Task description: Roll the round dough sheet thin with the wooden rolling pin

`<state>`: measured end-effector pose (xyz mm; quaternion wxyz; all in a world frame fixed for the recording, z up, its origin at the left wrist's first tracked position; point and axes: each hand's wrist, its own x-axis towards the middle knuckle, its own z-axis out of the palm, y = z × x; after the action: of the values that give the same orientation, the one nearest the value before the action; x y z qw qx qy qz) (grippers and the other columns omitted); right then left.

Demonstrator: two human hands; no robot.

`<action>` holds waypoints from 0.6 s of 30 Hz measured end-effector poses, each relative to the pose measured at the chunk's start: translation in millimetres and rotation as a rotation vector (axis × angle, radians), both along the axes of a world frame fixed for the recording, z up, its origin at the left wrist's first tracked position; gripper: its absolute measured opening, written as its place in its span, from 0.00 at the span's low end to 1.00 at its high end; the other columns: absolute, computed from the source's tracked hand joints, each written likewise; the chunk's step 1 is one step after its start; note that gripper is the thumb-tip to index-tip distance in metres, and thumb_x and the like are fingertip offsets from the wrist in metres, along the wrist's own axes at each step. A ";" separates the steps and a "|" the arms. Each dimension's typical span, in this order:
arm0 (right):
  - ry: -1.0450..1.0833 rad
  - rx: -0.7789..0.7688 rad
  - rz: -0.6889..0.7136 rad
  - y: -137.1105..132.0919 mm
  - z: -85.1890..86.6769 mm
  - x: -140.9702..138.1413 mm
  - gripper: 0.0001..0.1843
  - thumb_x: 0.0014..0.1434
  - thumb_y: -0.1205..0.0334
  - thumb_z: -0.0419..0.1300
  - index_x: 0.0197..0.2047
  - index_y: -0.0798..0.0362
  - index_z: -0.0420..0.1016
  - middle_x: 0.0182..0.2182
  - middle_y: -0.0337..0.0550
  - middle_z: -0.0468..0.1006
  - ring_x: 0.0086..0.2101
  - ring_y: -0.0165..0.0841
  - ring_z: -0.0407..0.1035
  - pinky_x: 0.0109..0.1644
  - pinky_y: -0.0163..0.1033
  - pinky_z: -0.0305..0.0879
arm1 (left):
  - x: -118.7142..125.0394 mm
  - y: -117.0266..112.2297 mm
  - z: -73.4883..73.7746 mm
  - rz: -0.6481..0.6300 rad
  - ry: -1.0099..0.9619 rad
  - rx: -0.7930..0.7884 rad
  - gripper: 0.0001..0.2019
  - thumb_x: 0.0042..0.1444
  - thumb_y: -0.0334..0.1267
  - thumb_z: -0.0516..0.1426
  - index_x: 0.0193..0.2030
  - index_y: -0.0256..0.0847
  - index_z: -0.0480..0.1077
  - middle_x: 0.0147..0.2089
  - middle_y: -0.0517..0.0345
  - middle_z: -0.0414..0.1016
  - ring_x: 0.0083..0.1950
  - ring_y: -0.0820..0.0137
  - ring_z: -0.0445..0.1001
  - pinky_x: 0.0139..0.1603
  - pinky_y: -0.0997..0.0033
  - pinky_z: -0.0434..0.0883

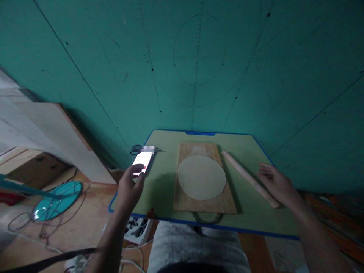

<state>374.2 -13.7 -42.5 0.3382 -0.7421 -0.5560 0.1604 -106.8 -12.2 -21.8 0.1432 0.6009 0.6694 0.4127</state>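
A flat round of pale dough lies on a wooden board in the middle of a small green table with a blue rim. My left hand reaches to a lit phone at the table's left edge, one finger touching its screen. My right hand rests open on the table at the right, fingers stretched flat beside a wooden rolling pin that lies slanted to the right of the board.
A teal wall stands just behind the table. A dark scissors-like object lies beyond the phone. On the floor at left are a round teal disc, loose cables and a power strip. My lap is under the table's near edge.
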 end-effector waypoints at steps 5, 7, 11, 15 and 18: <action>-0.013 -0.024 0.018 3.2 -10.3 -0.6 0.26 0.53 0.45 0.55 0.50 0.52 0.73 0.41 0.55 0.81 0.43 0.47 0.77 0.46 0.50 0.72 | -23.6 40.1 8.4 0.199 0.292 -0.204 0.32 0.59 0.55 0.52 0.63 0.32 0.62 0.57 0.32 0.72 0.60 0.47 0.71 0.56 0.50 0.69; -0.007 -0.003 0.020 4.2 -12.9 0.8 0.25 0.54 0.46 0.55 0.50 0.51 0.73 0.40 0.54 0.82 0.42 0.47 0.78 0.45 0.50 0.73 | -22.2 52.5 14.2 0.246 0.412 -0.296 0.37 0.59 0.58 0.51 0.66 0.30 0.59 0.59 0.28 0.70 0.62 0.42 0.69 0.58 0.46 0.67; -0.002 -0.013 0.001 6.2 -13.7 2.2 0.24 0.53 0.46 0.54 0.48 0.51 0.74 0.39 0.53 0.82 0.41 0.47 0.78 0.44 0.49 0.74 | -10.1 77.1 22.1 0.247 0.558 -0.397 0.45 0.56 0.65 0.51 0.70 0.31 0.53 0.65 0.24 0.64 0.63 0.36 0.66 0.56 0.41 0.65; -0.037 -0.010 0.014 6.0 -12.5 0.5 0.25 0.54 0.46 0.54 0.49 0.52 0.74 0.38 0.52 0.83 0.40 0.47 0.79 0.43 0.49 0.74 | -5.8 104.8 22.3 0.106 0.727 -0.390 0.47 0.55 0.68 0.50 0.71 0.32 0.54 0.68 0.27 0.61 0.67 0.35 0.60 0.59 0.38 0.62; -0.047 0.003 0.013 3.3 -11.6 -2.7 0.23 0.54 0.48 0.54 0.48 0.50 0.75 0.37 0.51 0.83 0.39 0.46 0.79 0.43 0.48 0.74 | -9.4 120.3 20.1 -0.005 0.862 -0.383 0.46 0.56 0.67 0.49 0.71 0.31 0.55 0.69 0.30 0.62 0.70 0.38 0.56 0.65 0.37 0.55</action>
<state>371.5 -10.4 -54.1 0.3252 -0.7416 -0.5687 0.1441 -116.2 108.1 -1.7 -0.0384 0.6818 0.7305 -0.0056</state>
